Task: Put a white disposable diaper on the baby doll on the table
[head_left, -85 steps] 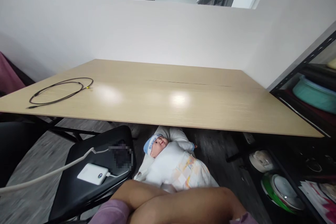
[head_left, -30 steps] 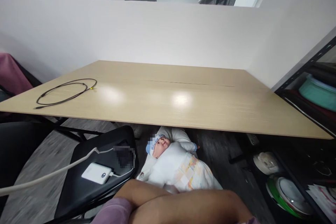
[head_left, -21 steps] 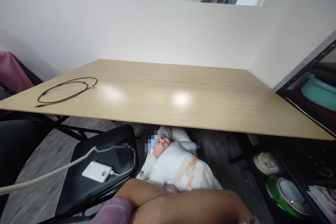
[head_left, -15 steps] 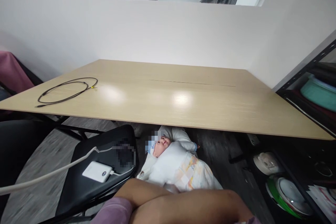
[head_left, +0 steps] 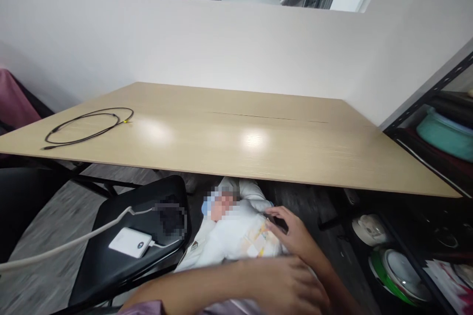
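A baby doll point(head_left: 229, 238) in white clothing with a light blue cap lies on its back on my lap, its head under the table edge. A printed diaper-like cloth point(head_left: 258, 238) covers its lower body. My right hand point(head_left: 290, 229) is at the doll's right-hand side, thumb and fingers apart, fingertips close to the cloth; whether they touch it I cannot tell. My left hand point(head_left: 286, 285) reaches across my lap to the right, nearer to me than the doll. Its fingers are smeared by motion and point down, so any grip is hidden.
A wooden table point(head_left: 207, 142) stands ahead, bearing a coiled black cable point(head_left: 88, 128). On the left, a black chair point(head_left: 107, 266) carries a white power bank point(head_left: 131, 242) with a cable. A dark shelf point(head_left: 391, 251) with bowls and papers stands at the right.
Both hands have moved: my right hand has risen beside the doll with its fingers apart, and my left forearm has swung across to the right. The view has shifted slightly.
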`<state>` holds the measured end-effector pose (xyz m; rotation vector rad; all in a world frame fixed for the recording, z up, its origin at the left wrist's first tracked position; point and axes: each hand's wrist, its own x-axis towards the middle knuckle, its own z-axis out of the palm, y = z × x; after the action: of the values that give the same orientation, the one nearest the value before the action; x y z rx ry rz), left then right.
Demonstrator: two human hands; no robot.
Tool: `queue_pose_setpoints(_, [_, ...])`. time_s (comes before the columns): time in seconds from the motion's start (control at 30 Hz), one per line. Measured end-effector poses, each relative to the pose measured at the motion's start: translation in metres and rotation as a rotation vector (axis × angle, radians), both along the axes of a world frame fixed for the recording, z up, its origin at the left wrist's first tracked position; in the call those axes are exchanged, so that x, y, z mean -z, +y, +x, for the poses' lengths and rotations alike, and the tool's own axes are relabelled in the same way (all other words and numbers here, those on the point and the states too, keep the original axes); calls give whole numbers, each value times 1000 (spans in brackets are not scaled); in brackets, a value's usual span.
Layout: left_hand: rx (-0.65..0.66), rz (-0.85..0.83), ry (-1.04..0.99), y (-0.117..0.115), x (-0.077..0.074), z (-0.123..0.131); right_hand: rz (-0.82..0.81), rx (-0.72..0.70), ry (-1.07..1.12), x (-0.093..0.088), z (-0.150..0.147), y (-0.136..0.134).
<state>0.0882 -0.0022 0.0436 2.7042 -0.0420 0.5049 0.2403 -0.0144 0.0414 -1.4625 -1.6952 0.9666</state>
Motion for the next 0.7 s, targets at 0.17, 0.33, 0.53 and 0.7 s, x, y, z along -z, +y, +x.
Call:
queue_pose_setpoints(0.17, [-285, -213, 5, 34, -3, -52, -232, -40, 138, 54, 53, 6])
queue_pose_setpoints(0.33, [-390, -476, -7, 39, -6, -96, -192, -67, 132, 56, 43, 10])
queue_pose_setpoints(0.53, [-415, -607, -64, 31, -4, -98, -102, -138, 56, 47, 35, 32])
queue_pose_setpoints(0.7, [-447, -630, -70, 33, -8, -96, -94, -166, -14, 48, 30, 48])
